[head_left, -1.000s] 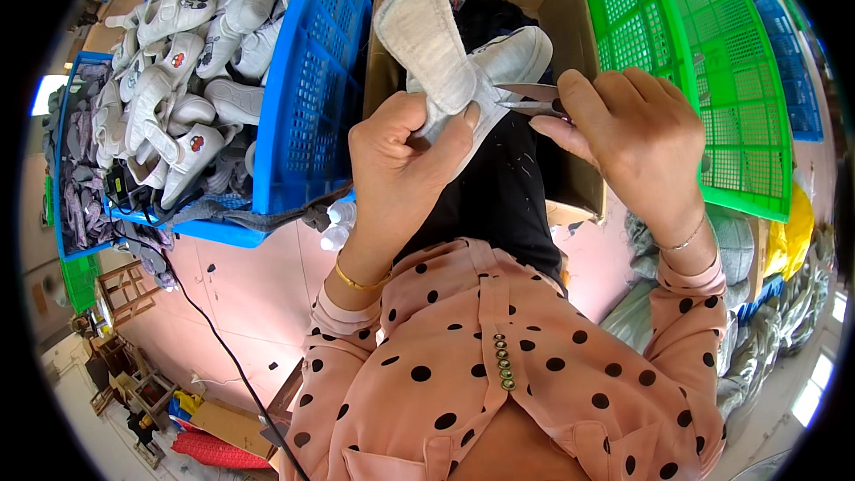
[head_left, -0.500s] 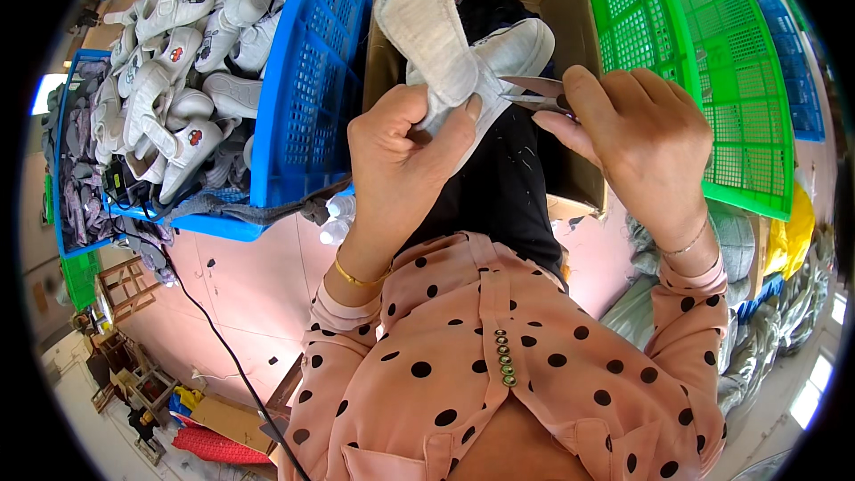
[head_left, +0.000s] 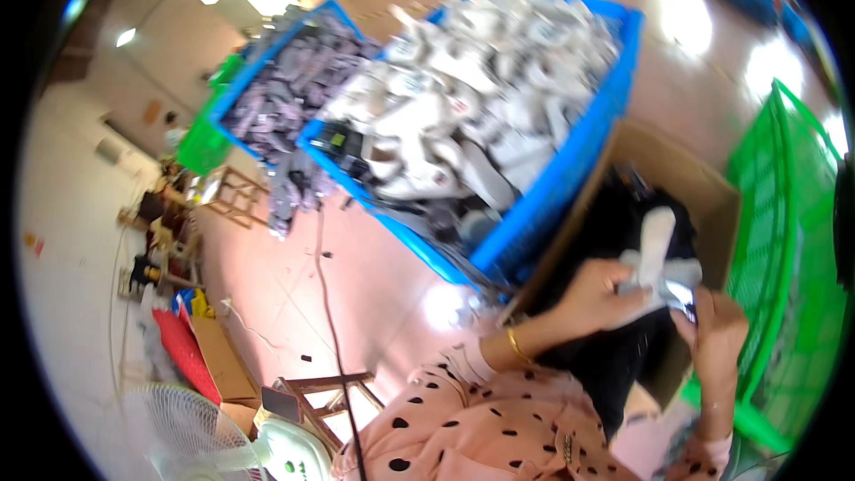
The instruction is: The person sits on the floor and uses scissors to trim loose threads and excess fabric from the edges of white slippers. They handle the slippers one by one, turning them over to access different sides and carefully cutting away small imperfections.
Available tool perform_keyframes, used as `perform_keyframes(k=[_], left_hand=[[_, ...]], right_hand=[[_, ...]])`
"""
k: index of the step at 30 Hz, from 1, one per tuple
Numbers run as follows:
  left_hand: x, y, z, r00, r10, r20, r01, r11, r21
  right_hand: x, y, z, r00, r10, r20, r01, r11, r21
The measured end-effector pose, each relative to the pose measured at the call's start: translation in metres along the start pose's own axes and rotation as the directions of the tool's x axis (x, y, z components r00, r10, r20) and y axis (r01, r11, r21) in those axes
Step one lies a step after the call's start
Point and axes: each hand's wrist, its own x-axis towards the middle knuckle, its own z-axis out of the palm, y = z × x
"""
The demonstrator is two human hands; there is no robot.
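Between my hands, over the dark cloth of my lap, is a white shoe with its pale flap (head_left: 656, 236) standing up. My left hand (head_left: 595, 297) is closed on its near left side. My right hand (head_left: 720, 330) grips a pair of scissors (head_left: 682, 294), blades pointing left against the shoe's right side. Motion blur hides whether the blades are apart and exactly where they touch. Just beyond, an open cardboard box (head_left: 708, 183) has dark stuff inside.
Left of the box stands a blue crate (head_left: 570, 187) heaped with white shoes. Another blue crate (head_left: 239, 135) behind it holds purple-grey pieces. Green crates (head_left: 764, 240) stand at right. A black cable (head_left: 334, 330) runs down past a wooden stool (head_left: 343, 382) and a fan (head_left: 191, 428).
My view has swung left, so hands, shoe and box now sit farther right in the picture, and the fan and stool have come into sight. Both hands keep their holds.
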Motion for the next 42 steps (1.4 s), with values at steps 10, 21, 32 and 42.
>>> perform_keyframes(k=[10, 21, 32, 42], left_hand=[[-0.001, -0.007, -0.006, 0.996, -0.065, 0.054, 0.078, 0.958, -0.276], [-0.004, 0.022, 0.007, 0.977, -0.015, -0.214, -0.037, 0.97, -0.239], [-0.014, 0.021, 0.012, 0.953, 0.098, -0.288, -0.148, 0.977, -0.157], [-0.016, 0.025, 0.015, 0.944, 0.132, -0.301, -0.165, 0.983, -0.085]], right_hand=[[-0.003, -0.009, 0.022, 0.965, 0.257, 0.047, -0.253, 0.875, 0.414], [-0.006, -0.003, -0.008, 0.987, 0.147, -0.062, -0.143, 0.987, 0.068], [-0.005, -0.015, -0.014, 0.999, -0.004, -0.049, -0.006, 0.98, -0.197], [-0.003, -0.016, -0.018, 1.0, 0.012, 0.028, -0.007, 0.984, -0.176]])
